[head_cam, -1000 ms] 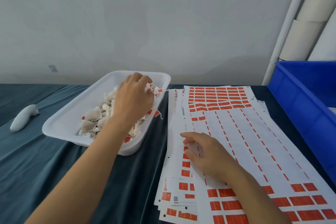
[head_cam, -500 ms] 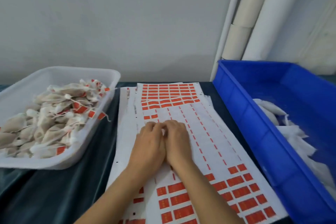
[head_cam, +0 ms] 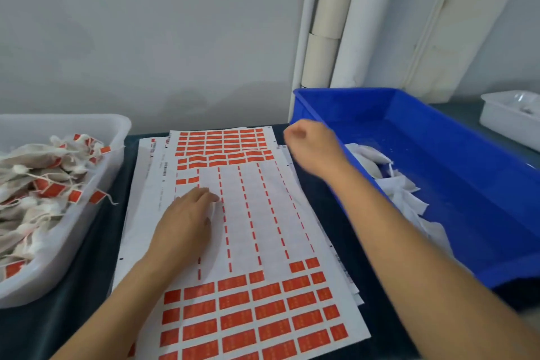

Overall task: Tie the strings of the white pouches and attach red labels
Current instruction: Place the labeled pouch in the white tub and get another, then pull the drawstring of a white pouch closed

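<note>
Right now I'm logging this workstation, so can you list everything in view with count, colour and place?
label sheets: a stack, white with red labels, centre of the table
white tray: one, left, piled with labelled white pouches
blue bin: one, right, holding white pouches without labels
small white container: one, far right edge
cardboard rolls: several, beige and white, standing against the wall
table cover: one, dark
left hand: rests flat on the top sheet
right hand: blurred, fingers curled, at the bin's near left rim

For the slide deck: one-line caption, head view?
Left hand on label sheet; right hand near blue bin.
</note>
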